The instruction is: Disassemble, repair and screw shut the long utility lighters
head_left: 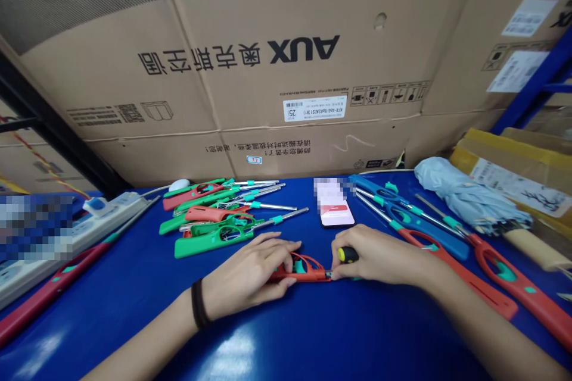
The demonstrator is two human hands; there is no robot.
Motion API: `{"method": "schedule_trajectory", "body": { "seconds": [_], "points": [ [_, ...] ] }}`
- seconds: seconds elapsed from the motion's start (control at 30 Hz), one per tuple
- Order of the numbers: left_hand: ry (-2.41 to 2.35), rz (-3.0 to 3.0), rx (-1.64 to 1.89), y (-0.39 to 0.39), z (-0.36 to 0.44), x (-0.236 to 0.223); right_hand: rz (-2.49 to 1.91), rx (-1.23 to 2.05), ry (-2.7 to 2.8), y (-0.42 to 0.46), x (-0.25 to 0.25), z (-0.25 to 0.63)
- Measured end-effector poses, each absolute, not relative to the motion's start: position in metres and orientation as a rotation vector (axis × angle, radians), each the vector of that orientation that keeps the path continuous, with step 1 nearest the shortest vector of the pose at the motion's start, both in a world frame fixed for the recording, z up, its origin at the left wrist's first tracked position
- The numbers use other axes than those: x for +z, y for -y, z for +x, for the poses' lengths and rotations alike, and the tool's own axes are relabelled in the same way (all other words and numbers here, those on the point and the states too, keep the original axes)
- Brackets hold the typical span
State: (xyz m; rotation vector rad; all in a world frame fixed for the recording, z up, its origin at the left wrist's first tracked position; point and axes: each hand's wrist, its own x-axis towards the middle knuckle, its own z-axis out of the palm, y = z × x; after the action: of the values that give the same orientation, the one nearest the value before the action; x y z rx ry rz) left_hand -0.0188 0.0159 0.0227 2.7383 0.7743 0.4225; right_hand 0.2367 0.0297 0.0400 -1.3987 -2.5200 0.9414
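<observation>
On the blue tabletop in front of me lies a red long-nosed lighter [306, 275] with its trigger opening facing up. My left hand [252, 268] is closed around the grip end, with fingers on the red body. At the nozzle end, my right hand [370, 256] pinches close to the metal part. A black-and-yellow handle [348, 255], which looks like a screwdriver's, is tucked in that hand; its tip is hidden. Left of centre is a pile of green and red lighter pieces [210, 238] with metal nozzles. Under and beside my right forearm lie a red lighter [473, 277] and a blue lighter [438, 229].
A phone [337, 217] lies behind my hands. At right are another red lighter [527, 292], a folded umbrella [469, 190] and a carton [522, 169]. A power strip [111, 217] and a dark red lighter [58, 283] lie left. A large cardboard box [250, 6] stands behind.
</observation>
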Motion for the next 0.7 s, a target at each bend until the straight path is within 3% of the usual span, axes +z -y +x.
{"method": "schedule_trajectory", "body": {
  "seconds": [0.7],
  "points": [
    [-0.815,2.650,0.556,-0.013,-0.007,0.014,-1.400,0.877,2.564,-0.031,0.039,0.247]
  ]
}}
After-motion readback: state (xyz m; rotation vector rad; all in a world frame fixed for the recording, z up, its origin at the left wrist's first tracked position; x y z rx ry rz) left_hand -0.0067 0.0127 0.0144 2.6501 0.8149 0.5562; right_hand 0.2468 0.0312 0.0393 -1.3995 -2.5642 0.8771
